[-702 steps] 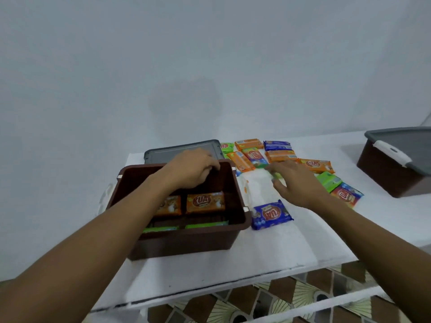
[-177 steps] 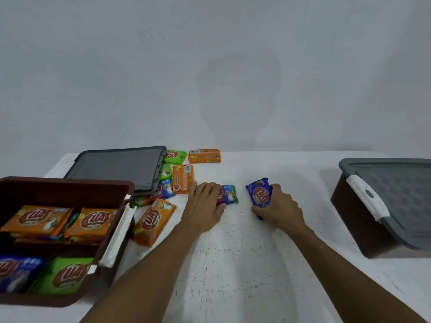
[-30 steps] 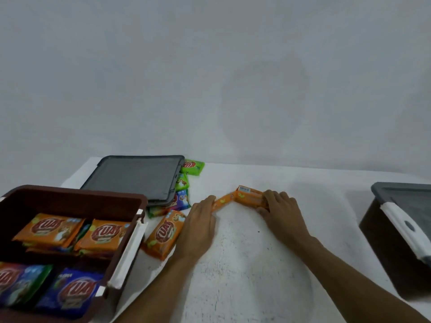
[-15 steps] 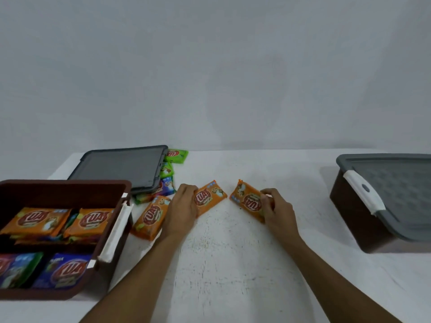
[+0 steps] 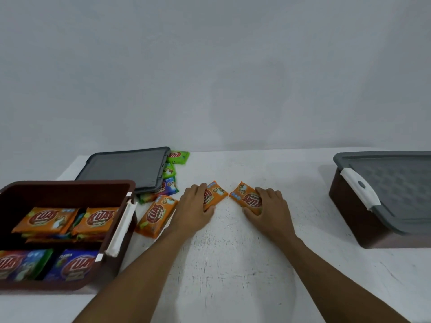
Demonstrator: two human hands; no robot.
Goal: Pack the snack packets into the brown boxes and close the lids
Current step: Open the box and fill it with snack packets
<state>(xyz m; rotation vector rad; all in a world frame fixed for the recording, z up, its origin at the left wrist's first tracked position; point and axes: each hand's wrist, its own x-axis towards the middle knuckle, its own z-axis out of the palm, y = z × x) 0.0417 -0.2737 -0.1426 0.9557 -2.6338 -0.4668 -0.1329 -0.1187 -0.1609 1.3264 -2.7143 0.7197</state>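
Observation:
An open brown box at the left holds several orange, blue and green snack packets. Its grey lid lies flat behind it. In the middle of the white table, my left hand grips one orange packet, thumb curled under its near edge. My right hand grips a second orange packet the same way. Both packets lie on the table. A third orange packet lies free left of my left hand. A second brown box with its grey lid on stands at the right.
Green and blue packets lie beside the loose lid, some tucked under its edge; one green packet sits at the back. White latches show on both boxes. A pale wall rises right behind the table.
Both hands have drawn the two orange packets a little nearer to me, and my fingers have closed further over them. The view has shifted slightly.

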